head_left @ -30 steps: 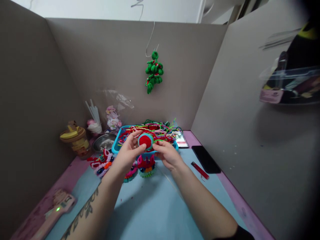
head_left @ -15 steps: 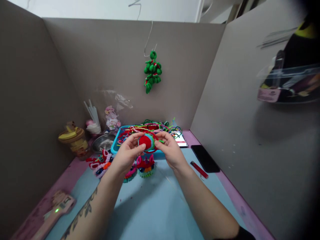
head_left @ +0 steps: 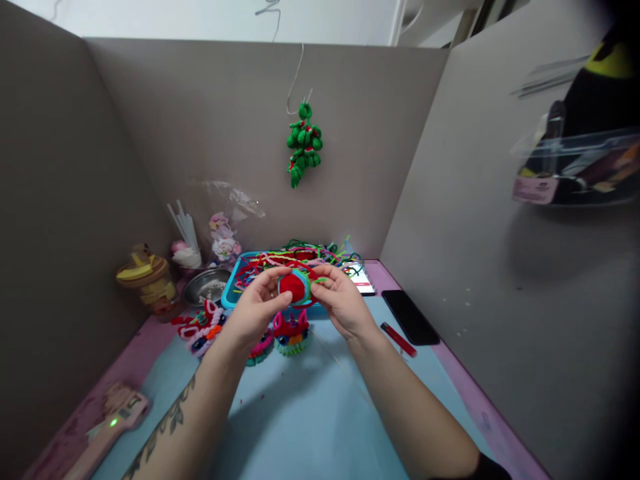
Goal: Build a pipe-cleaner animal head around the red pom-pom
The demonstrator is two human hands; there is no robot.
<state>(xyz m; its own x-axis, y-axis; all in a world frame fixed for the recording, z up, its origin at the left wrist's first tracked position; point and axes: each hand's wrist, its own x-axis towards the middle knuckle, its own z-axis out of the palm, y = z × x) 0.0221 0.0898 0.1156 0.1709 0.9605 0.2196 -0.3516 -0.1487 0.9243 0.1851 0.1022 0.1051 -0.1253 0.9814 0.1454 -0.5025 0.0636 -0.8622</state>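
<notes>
While a small green light glows on a pink device at the lower left, a cup with a yellow lid stands farther back beside a steel bowl. Next comes a lilac-and-red figure, partly covered by the left forearm, then a blue tray heaped with coloured strands. The left hand grips a round red piece with a light-blue edge, thumb pressed on its red face, fingers curled behind. The piece is held up between the 2 hands, in front of the tray; below it in view, 2 more figures stand on the blue tabletop. The right hand pinches the piece's right edge between thumb and fingertips, beside a bright green strand; whether they pinch the strand too, I cannot tell. Farther right lie a slim red object and a flat black slab.
</notes>
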